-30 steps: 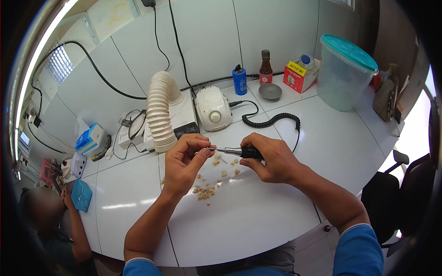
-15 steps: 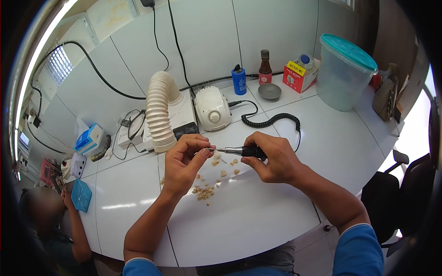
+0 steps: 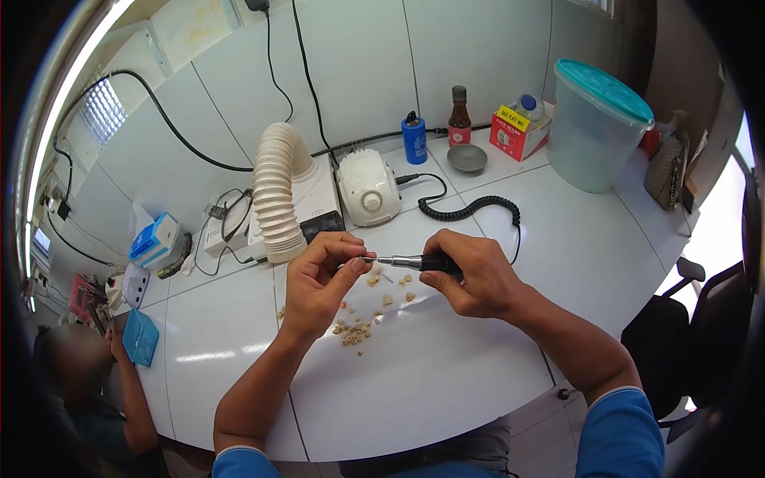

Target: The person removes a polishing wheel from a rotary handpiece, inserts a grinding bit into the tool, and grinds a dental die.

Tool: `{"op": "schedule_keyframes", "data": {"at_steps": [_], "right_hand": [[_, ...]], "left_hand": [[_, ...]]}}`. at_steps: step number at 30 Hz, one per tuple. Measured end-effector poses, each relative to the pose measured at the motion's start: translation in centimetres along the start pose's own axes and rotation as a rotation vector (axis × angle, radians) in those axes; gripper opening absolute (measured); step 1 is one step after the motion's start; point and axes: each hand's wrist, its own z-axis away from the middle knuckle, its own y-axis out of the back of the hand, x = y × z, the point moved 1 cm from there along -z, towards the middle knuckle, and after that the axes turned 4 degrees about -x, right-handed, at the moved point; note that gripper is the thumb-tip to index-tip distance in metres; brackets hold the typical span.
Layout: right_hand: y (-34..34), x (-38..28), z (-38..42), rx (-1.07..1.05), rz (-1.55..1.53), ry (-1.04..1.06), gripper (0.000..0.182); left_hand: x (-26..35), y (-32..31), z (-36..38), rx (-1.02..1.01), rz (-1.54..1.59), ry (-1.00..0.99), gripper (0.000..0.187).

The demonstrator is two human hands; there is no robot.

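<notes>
Above the white table [image 3: 422, 390], near the centre of my feed, I see the rotary tool [image 3: 416, 262] held almost level, nose toward the left. It looks black along its handle, then smooth silvery metal that catches the light and narrows to a thin tip. The right hand [image 3: 476, 272] is wrapped around the black part. The left hand [image 3: 320, 277] has its thumb and fingertips close together by the tip; I cannot tell what they pinch. Small tan pieces [image 3: 352, 332] lie below, some ring-shaped.
</notes>
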Motion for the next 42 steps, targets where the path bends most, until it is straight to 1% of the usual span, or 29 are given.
{"op": "schedule_keyframes", "data": {"at_steps": [2, 4, 13, 31, 33, 35, 37, 39, 42], "right_hand": [[0.1, -0.2, 0.0, -0.007, 0.000, -0.006, 0.027], [0.1, -0.3, 0.1, -0.014, -0.004, -0.017, 0.026], [0.0, -0.2, 0.0, 0.001, -0.022, -0.005, 0.026], [0.1, -0.4, 0.1, 0.003, -0.005, -0.006, 0.026], [0.2, -0.6, 0.0, 0.009, -0.014, -0.009, 0.016], [-0.1, 0.1, 0.0, 0.031, 0.019, 0.025, 0.013], [-0.2, 0.2, -0.1, 0.054, 0.052, 0.057, 0.016], [-0.2, 0.0, -0.2, 0.075, 0.008, 0.045, 0.024], [0.0, -0.4, -0.2, 0.055, 0.015, 0.029, 0.025]], "left_hand": [[0.0, 0.1, -0.1, -0.002, 0.015, -0.015, 0.015], [0.1, 0.1, 0.0, -0.047, -0.015, -0.021, 0.016], [0.2, -0.2, 0.0, -0.014, -0.022, -0.028, 0.016], [0.4, -0.1, 0.0, -0.041, -0.013, -0.004, 0.016], [0.3, -0.1, 0.0, -0.039, -0.004, -0.001, 0.016], [0.4, -0.1, 0.0, -0.036, 0.006, -0.001, 0.016], [0.7, -0.2, 0.1, -0.103, 0.013, -0.044, 0.016], [1.0, -0.4, 0.1, -0.097, 0.007, -0.050, 0.016], [1.1, -0.3, 0.1, -0.089, 0.009, -0.057, 0.016]]}}
